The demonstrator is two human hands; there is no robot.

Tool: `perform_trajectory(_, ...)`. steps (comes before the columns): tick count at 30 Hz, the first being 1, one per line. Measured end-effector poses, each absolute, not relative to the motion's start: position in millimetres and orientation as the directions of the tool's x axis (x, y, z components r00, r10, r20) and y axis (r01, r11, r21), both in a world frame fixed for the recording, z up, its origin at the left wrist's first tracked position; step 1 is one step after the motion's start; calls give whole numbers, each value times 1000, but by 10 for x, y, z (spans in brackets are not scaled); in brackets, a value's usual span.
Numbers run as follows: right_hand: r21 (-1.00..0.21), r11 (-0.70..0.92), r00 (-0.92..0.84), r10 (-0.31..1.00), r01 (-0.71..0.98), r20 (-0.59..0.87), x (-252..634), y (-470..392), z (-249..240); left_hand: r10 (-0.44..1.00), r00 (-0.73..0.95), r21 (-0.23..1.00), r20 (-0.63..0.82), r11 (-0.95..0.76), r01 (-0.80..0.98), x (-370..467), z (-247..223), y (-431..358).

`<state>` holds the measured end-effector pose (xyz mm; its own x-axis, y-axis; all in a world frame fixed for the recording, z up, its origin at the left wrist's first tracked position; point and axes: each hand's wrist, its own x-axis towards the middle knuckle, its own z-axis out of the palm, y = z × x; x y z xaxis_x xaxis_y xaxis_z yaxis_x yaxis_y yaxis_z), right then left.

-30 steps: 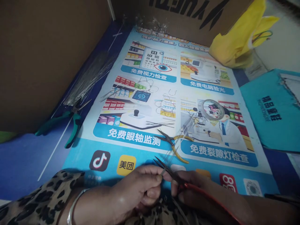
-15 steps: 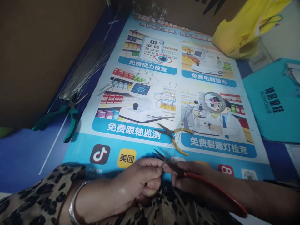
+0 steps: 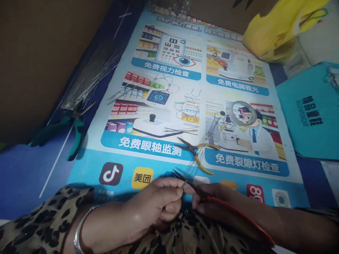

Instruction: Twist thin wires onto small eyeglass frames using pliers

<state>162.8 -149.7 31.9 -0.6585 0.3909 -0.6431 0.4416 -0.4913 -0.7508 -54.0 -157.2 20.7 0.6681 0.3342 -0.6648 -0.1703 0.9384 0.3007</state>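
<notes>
— Cardboard walls stood behind the bench, and a blue eye-care poster (image 3: 169, 106) covered it. What did the head view show of the hands?

— I saw the left hand (image 3: 159, 208) with its grip pinched on thin wire (image 3: 194, 164), just above the poster's near edge. The right hand (image 3: 212, 208) clenched red-handled pliers (image 3: 201, 193), tips meeting that wire.

— Anything nearby?

— Yellow-handled pliers (image 3: 199, 155) lay just beyond; green-handled pliers (image 3: 74, 135) sat well left.

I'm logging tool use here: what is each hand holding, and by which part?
The right hand holds slim red-handled pliers by the handles. The left hand pinches thin silver wires at their near end, at the pliers' tips.
</notes>
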Motion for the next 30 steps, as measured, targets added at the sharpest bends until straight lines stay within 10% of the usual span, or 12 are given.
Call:
perform_trajectory(7,-492,-653,-531,159,576,-832,1624,-1367,450,489,677,526,-550,833,-174,-604,276,-1583)
perform_trajectory(15,-599,-687,-650,239,412,-721,1834,-1517,450,820,442,928,-363,279,246,-710,579,-1072)
perform_trajectory(20,-756,-626,-609,528,192,-592,2008,-1506,374,873,485,584,-50,-368,724,-505,442,-625)
perform_trajectory(30,-813,-538,-483,785,-223,-387,2277,-1350,32,881,472,315,17,-453,834,-179,179,-358)
